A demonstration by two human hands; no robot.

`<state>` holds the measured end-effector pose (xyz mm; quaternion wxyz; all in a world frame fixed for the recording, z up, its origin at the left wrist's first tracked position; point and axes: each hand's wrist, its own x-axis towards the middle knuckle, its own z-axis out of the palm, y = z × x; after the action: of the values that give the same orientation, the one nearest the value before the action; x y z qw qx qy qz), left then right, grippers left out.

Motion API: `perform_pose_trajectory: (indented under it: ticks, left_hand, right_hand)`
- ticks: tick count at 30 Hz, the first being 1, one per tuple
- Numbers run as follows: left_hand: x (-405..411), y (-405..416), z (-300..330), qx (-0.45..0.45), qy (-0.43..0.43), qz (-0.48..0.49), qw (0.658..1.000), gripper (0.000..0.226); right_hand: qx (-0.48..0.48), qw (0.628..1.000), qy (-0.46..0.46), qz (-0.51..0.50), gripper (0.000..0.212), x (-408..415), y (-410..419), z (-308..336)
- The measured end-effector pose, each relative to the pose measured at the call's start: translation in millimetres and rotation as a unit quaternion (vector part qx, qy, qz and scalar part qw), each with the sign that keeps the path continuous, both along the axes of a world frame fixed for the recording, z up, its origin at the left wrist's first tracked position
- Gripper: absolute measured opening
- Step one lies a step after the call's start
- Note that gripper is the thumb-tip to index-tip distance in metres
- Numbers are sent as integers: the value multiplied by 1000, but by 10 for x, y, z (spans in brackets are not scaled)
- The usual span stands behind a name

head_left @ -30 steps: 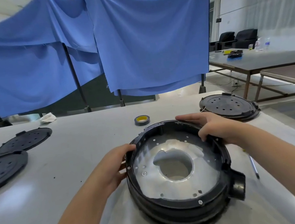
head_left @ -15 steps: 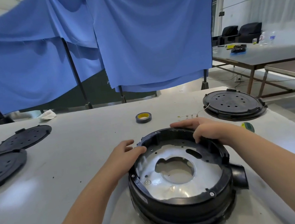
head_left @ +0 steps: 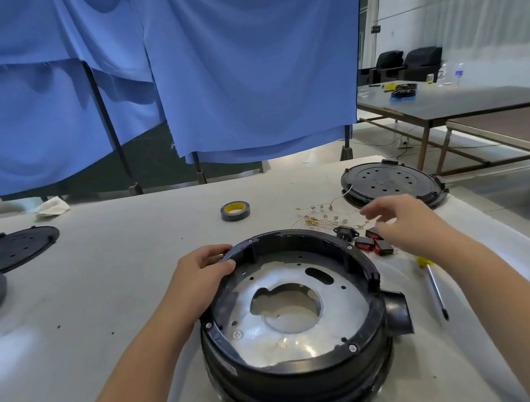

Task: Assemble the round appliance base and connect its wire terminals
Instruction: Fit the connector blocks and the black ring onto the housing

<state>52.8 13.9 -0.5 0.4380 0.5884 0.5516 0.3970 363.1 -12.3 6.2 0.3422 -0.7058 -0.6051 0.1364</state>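
Left hand [head_left: 204, 275] clamps the far-left rim of the round base [head_left: 293, 312], fingers curled over the lip — base sits near the bench's front edge. Right hand [head_left: 406, 225] hovers loose, fingers spread, holding nothing. The wire terminals [head_left: 324, 219] lie just beyond its fingertips, twd the far right, beside the red switches [head_left: 373, 243] — right hand's the nearer one.

Right hand's fingertips [head_left: 369, 211] motion-blurred
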Motion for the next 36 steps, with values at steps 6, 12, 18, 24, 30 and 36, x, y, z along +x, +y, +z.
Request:
perform_pose_trajectory:
  ticks: [6, 12, 18, 24, 30, 36]
  left_hand:
    - [-131, -60, 20, -15, 17, 36, 999, 11]
    - [-167, -108, 0, -33, 19, 23, 999, 14]
    - [-161, -141, 1, -70, -17, -26, 997, 11]
    - [-164, -155, -1, -68, -48, -33, 996, 10]
    - [-190, -116, -16, -42, -54, 15, 998, 10]
    - [-246, -103, 26, -19, -62, 28, 997, 9]
  right_hand:
    - [-53, 976, -203, -59, 33, 14, -31, -285]
    - [-81, 967, -231, -67, 32, 11, 23, -484]
    - [-82, 967, -232, -63, 36, 26, 51, -514]
    - [-8, 992, -117, -55, 35, 10, -20, -463]
    - [84, 985, 151, 23, 26, -144, -155, -245]
    - [54, 899, 412, 138, 36, -323, -226, -62]
